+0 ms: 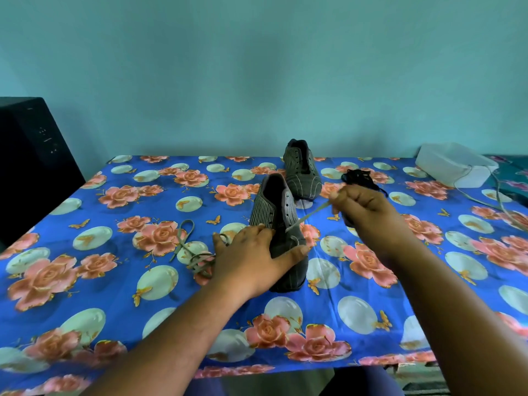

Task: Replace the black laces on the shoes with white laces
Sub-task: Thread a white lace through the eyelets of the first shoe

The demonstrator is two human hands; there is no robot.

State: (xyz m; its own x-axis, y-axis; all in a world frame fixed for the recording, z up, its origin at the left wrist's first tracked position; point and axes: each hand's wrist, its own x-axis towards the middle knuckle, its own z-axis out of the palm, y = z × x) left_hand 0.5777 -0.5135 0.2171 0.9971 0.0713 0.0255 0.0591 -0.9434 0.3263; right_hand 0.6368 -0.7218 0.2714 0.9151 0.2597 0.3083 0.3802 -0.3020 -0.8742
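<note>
In the head view, the left hand [254,258] is lying over the toe of the near shoe [278,224] at frame centre, fingers spread and gripping it. The right hand [361,207] is pinching a white lace [307,215] running taut from the eyelets. The second shoe [301,170] and black laces [358,177] are sitting behind; another white lace [188,247] is lying left on the bench [114,281].
</note>
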